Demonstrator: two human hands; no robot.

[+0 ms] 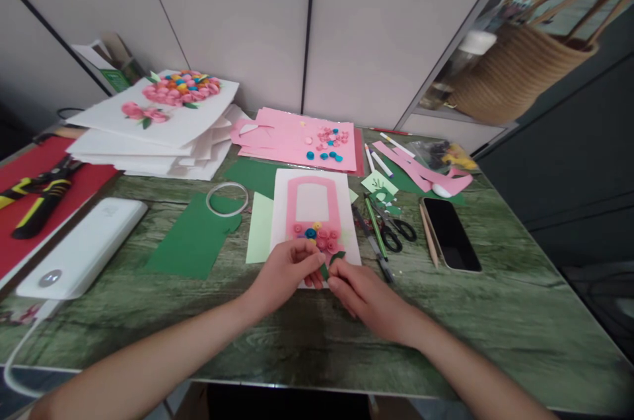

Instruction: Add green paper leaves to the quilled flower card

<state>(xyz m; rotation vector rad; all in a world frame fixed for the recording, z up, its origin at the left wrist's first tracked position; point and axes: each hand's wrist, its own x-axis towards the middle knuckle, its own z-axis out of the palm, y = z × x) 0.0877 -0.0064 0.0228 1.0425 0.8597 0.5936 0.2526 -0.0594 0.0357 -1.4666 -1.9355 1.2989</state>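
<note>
Both hands meet over the lower edge of a white sheet (341,185) that bears a pink paper basket shape (292,199) with rolled paper flowers (323,239) in pink, blue and yellow. My left hand (292,265) pinches a small dark green paper leaf (324,271) between thumb and fingers. Close beside it, my right hand (359,288) has its thumb and forefinger closed at a second green paper leaf (338,256). Whether the two green bits are one piece I cannot tell. The fingers partly cover the lower flowers.
Left lie green paper (188,242), a tape ring (226,199), a white power bank (84,245) and pliers (47,199). Behind are stacked white sheets (148,159) and pink paper (282,136). Scissors (396,232), pens (375,225) and a phone (452,234) lie right.
</note>
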